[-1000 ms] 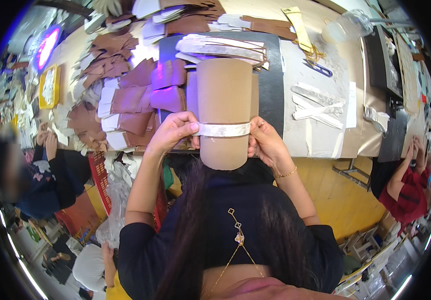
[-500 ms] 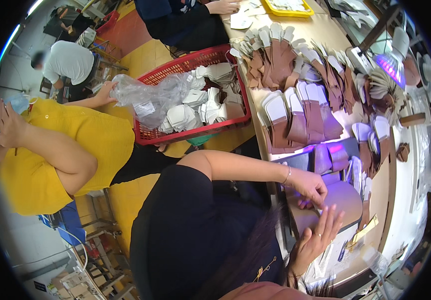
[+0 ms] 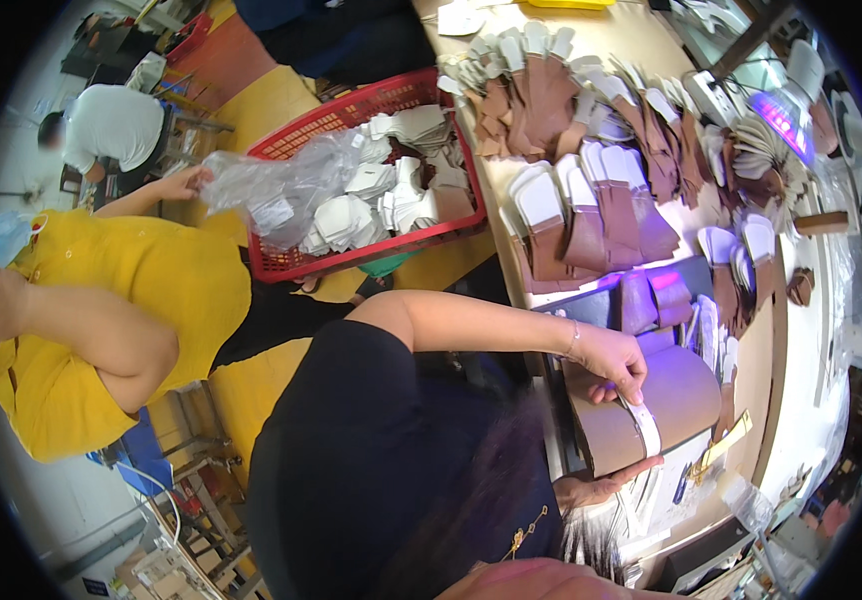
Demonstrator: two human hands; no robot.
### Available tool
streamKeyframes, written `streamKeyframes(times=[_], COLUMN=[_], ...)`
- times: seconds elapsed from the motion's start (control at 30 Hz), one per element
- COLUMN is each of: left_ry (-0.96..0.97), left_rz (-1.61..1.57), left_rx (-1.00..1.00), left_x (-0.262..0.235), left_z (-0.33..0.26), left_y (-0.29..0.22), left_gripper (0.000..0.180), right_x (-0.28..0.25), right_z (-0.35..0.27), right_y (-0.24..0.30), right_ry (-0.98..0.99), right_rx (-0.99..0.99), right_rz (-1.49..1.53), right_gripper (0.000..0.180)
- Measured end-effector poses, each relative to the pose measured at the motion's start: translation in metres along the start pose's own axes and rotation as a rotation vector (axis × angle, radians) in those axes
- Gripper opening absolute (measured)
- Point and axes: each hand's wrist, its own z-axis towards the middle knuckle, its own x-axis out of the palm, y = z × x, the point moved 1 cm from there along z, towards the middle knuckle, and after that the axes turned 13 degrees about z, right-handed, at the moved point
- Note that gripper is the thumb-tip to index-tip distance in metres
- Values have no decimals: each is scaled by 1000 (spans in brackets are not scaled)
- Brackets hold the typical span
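Note:
My left hand [image 3: 615, 366] is closed in a pinch on the upper end of a narrow, slightly curved white strip [image 3: 646, 434]. The strip lies against a large brown panel with a rounded surface [image 3: 689, 398]. At that panel's near edge, my right hand [image 3: 596, 487] is palm up with fingers stretched out, just by the strip's lower end. Whether its fingertips touch the strip is unclear. Beyond my left hand, a folded brown piece [image 3: 651, 300] and a stack of white-edged pieces [image 3: 703, 330] lie on the panel's far side.
Fanned stacks of brown and white cut pieces [image 3: 611, 215] cover the far bench. A lamp with purple light [image 3: 783, 125] stands over them. To the left are a red basket [image 3: 371, 250] of white pieces and a person in yellow [image 3: 141, 290] holding a plastic bag [image 3: 276, 200].
The white strip now shows in my left hand, laid along the brown panel. My right hand has dropped from a raised position to the panel's near edge, palm up.

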Motion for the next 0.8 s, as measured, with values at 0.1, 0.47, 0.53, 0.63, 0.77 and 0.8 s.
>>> streamKeyframes(times=[0.1,0.47,0.53,0.63,0.77,0.8], left_ry=[0,29,78,197,165,129], left_rz=[33,151,201,333,434,440], left_rx=[11,-170,-144,-68,47,113], left_x=[2,9,15,32,30,21], left_z=[0,0,7,33,74,85], left_y=[-1,-58,-86,-120,-142,-143], left_gripper=[27,21,21,20,19,20], right_x=[0,-46,-60,-88,-123,-131], right_z=[-18,7,13,21,22,22], right_y=[-12,-28,-23,-18,-14,-14], right_ry=[-156,-203,-263,-350,-417,-428], right_rx=[256,401,337,288,207,204], right_rz=[271,632,558,444,158,113], right_gripper=[70,60,57,46,38,36])
